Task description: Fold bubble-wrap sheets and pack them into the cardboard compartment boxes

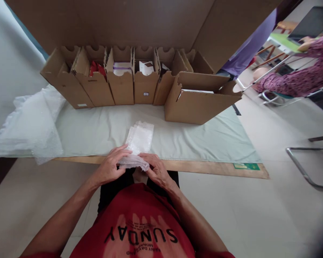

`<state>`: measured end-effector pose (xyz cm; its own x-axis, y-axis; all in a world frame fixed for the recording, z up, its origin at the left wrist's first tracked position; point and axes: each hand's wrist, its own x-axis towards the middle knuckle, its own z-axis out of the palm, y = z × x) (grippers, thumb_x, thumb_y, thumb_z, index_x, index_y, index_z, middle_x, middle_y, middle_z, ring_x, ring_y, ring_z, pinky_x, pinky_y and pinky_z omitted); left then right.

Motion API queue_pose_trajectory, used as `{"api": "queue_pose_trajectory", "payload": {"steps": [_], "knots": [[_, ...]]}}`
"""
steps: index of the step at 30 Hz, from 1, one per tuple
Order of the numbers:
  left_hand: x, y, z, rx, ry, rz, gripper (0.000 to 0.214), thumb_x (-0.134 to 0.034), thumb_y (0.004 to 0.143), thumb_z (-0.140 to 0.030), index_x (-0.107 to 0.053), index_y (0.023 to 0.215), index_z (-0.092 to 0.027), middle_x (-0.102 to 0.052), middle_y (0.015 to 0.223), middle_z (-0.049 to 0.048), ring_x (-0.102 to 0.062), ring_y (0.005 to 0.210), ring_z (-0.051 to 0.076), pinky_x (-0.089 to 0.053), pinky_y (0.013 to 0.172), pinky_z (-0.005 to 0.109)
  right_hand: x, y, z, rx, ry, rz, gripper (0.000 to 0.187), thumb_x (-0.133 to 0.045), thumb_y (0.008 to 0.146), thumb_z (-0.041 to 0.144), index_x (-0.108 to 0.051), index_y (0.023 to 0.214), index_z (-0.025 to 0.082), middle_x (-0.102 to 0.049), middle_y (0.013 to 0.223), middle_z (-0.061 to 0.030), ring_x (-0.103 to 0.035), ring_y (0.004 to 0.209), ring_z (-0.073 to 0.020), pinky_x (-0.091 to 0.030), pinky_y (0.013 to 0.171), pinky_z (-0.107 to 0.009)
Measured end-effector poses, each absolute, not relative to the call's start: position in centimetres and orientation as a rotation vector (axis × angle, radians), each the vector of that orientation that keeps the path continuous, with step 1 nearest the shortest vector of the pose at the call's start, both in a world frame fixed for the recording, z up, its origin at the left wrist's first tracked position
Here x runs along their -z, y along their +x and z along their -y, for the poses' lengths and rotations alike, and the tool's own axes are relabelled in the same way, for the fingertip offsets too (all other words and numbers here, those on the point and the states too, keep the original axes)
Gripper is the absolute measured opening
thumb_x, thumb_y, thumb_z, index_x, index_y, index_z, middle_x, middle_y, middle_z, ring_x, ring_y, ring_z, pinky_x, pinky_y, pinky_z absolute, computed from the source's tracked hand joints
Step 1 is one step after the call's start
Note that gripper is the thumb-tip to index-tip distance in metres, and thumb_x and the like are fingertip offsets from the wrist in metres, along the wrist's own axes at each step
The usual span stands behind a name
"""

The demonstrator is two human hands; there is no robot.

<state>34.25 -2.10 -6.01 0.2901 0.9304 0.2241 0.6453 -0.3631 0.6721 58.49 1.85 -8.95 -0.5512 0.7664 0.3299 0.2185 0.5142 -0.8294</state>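
Pinching near fold of bubble wrap [140,138] with left hand [113,163] and right hand [158,171], at near edge of table [199,167]; likely light, soft, slippery; best held by fold's ends

Pale green cloth [97,125] covers a table [204,168], bearing cardboard boxes [123,87], a bubble-wrap heap [32,125] and a smaller bubble-wrap piece [140,138].
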Motion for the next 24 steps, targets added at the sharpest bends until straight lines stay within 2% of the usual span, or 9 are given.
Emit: {"api": "queue_pose_trajectory", "payload": {"steps": [2,5,9,13,16,22,24], "knots": [[6.1,34.6,1.9,-0.845,2.040,-1.392,0.034,-0.053,0.078,-0.010,-0.070,0.105,-0.022,-0.076,0.114,0.0082,-0.066,0.121,0.026,-0.049,0.106,0.042,8.8,58.6,-1.7,-1.011,-0.801,2.039,0.028,-0.057,0.097,0.033,-0.072,0.119,0.025,-0.075,0.124,-0.0087,-0.068,0.119,-0.0248,-0.048,0.105,-0.045],[6.3,35.0,1.9,-0.842,1.893,-1.466,0.022,-0.056,0.081,-0.018,-0.071,0.097,-0.021,-0.078,0.108,0.0078,-0.070,0.102,0.023,-0.054,0.092,0.036,8.3,58.6,-1.3,-0.999,-0.834,2.035,0.035,-0.067,0.092,0.040,-0.070,0.122,0.023,-0.073,0.128,-0.0107,-0.066,0.121,-0.0268,-0.046,0.106,-0.046],[6.3,35.4,1.8,-0.854,1.727,-1.556,0.019,-0.059,0.082,-0.028,-0.071,0.094,-0.019,-0.077,0.093,0.0058,-0.069,0.083,0.020,-0.052,0.078,0.030,7.7,58.4,-0.9,-0.948,-1.016,1.955,0.027,-0.059,0.097,0.041,-0.074,0.108,0.020,-0.078,0.107,-0.0092,-0.070,0.103,-0.0245,-0.048,0.098,-0.041],[5.8,35.9,1.2,-0.823,1.573,-1.631,0.024,-0.058,0.086,-0.040,-0.068,0.084,-0.019,-0.065,0.069,-0.0014,-0.057,0.062,0.015,-0.044,0.060,0.025,7.6,57.7,-1.5,-0.854,-1.235,1.920,0.030,-0.052,0.101,0.039,-0.074,0.102,0.018,-0.078,0.092,-0.0079,-0.070,0.086,-0.0224,-0.049,0.086,-0.037],[5.9,36.5,0.5,-0.829,1.539,-1.724,0.027,-0.055,0.089,-0.042,-0.068,0.085,-0.019,-0.064,0.070,-0.0012,-0.057,0.063,0.015,-0.043,0.061,0.025,8.2,56.9,-2.5,-0.702,-1.359,2.007,0.028,-0.052,0.100,0.036,-0.073,0.099,0.019,-0.077,0.086,-0.0073,-0.068,0.080,-0.0218,-0.046,0.082,-0.035],[7.7,38.2,0.1,-0.837,1.735,-2.064,0.019,-0.056,0.088,-0.031,-0.070,0.092,-0.019,-0.072,0.085,0.0075,-0.065,0.085,0.024,-0.051,0.081,0.034,9.8,56.2,-4.5,-0.449,-1.497,2.124,0.032,-0.057,0.099,0.041,-0.070,0.113,0.016,-0.071,0.070,-0.0035,-0.064,0.069,-0.0201,-0.043,0.076,-0.033],[7.9,38.6,0.1,-0.790,1.776,-2.138,0.019,-0.056,0.088,-0.029,-0.071,0.094,-0.018,-0.072,0.088,0.0097,-0.067,0.092,0.027,-0.052,0.085,0.036,9.7,56.5,-4.4,-0.391,-1.462,2.117,0.035,-0.054,0.101,0.043,-0.068,0.117,0.015,-0.071,0.072,-0.0037,-0.064,0.069,-0.0198,-0.043,0.074,-0.033]]}}
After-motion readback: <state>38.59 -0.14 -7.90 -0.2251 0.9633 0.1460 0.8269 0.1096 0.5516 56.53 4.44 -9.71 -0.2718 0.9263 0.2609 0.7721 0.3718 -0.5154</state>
